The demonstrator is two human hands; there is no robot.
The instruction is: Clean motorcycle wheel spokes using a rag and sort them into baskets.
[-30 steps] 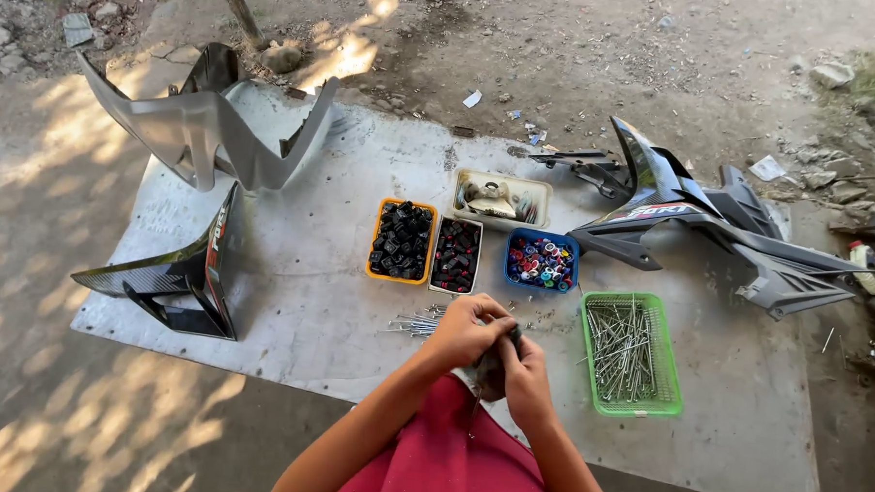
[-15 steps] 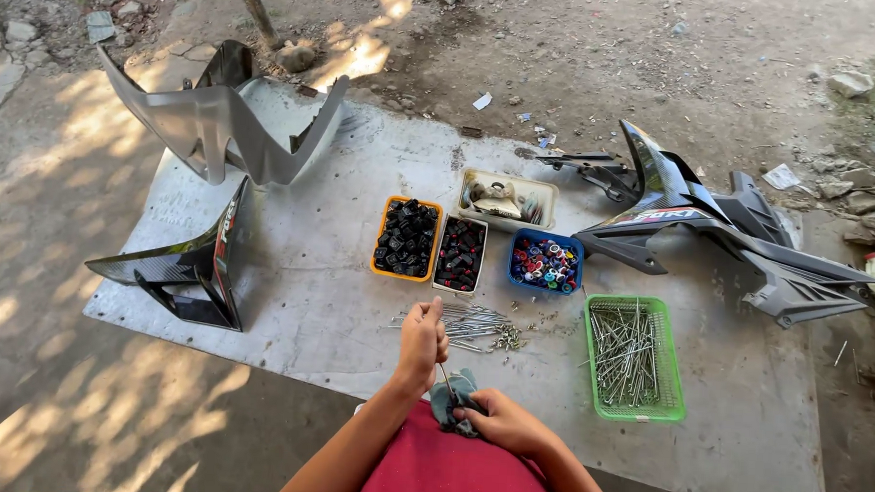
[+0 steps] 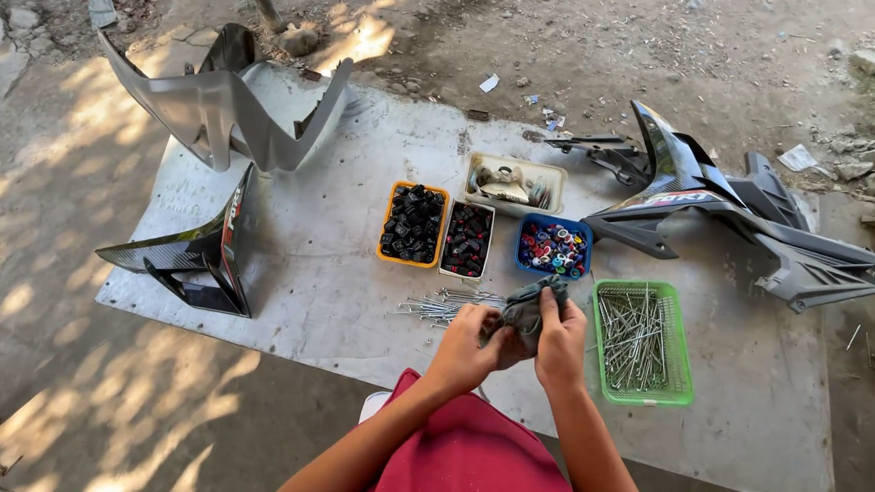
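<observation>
- Held between both hands: a dark grey cloth (image 3: pixel 530 307), bunched up, just above the near edge of the grey sheet (image 3: pixel 340 272) lying on the ground.
- Left hand (image 3: pixel 468 339): fingers curled shut around the lower left part of the cloth.
- Right hand (image 3: pixel 562 338): fingers closed on the cloth's right side, thumb pressed against it; whether anything was wrapped inside, impossible to tell.
- At 12 o'clock from the hands, a blue tray (image 3: pixel 552 248) filled with small parts in mixed colours.
- At 11 o'clock, a narrow white tray (image 3: pixel 468 239) packed with dark and reddish pieces, touching an orange tray (image 3: pixel 413 224) full of black pieces.
- Farther off at 12 o'clock, a cream tray (image 3: pixel 513 184) with a few pale and dark bits.
- At 3 o'clock, just beside the right hand, a green basket (image 3: pixel 642 342) heaped with long metal spokes.
- At 10 o'clock, a loose bundle of spokes (image 3: pixel 440 306) lying on the sheet, near the left hand.
- At 9 to 10 o'clock, well apart, a black fairing piece (image 3: pixel 200 257) standing at the sheet's left edge; a grey fairing (image 3: pixel 219 107) upright at the far left corner.
- At 1 to 2 o'clock, dark fairing panels (image 3: pixel 730 213) reaching over the sheet's right edge.
- Bare sheet between the left hand and the black fairing, and at 4 o'clock past the green basket.
- Red garment (image 3: pixel 469 451) at 6 o'clock, over the sheet's near edge.
</observation>
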